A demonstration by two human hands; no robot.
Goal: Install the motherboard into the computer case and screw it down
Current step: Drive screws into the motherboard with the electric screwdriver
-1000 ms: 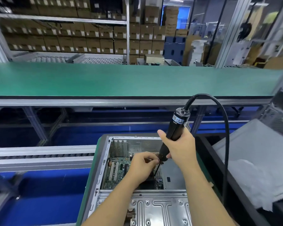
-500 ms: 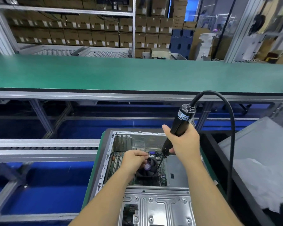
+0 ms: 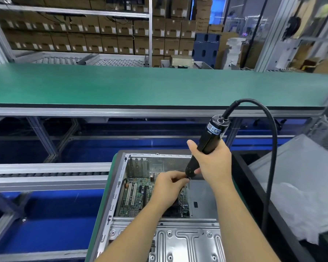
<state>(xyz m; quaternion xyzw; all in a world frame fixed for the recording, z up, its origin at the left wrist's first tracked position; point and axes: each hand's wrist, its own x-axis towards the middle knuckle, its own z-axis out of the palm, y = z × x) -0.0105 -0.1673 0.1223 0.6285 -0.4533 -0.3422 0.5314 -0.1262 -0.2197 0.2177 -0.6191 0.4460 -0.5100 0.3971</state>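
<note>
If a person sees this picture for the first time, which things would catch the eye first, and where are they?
Probably the black electric screwdriver with its looping cable, held tilted by the right hand at centre right. Its tip meets the left hand, whose fingers pinch there over the green motherboard inside the open computer case. Behind, a long green workbench crosses the view.

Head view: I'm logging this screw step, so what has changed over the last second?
The left hand shifted left off the fan, then came back to the electric screwdriver tip, covering the fan again. The right hand still grips the screwdriver; motherboard and case unmoved.
</note>
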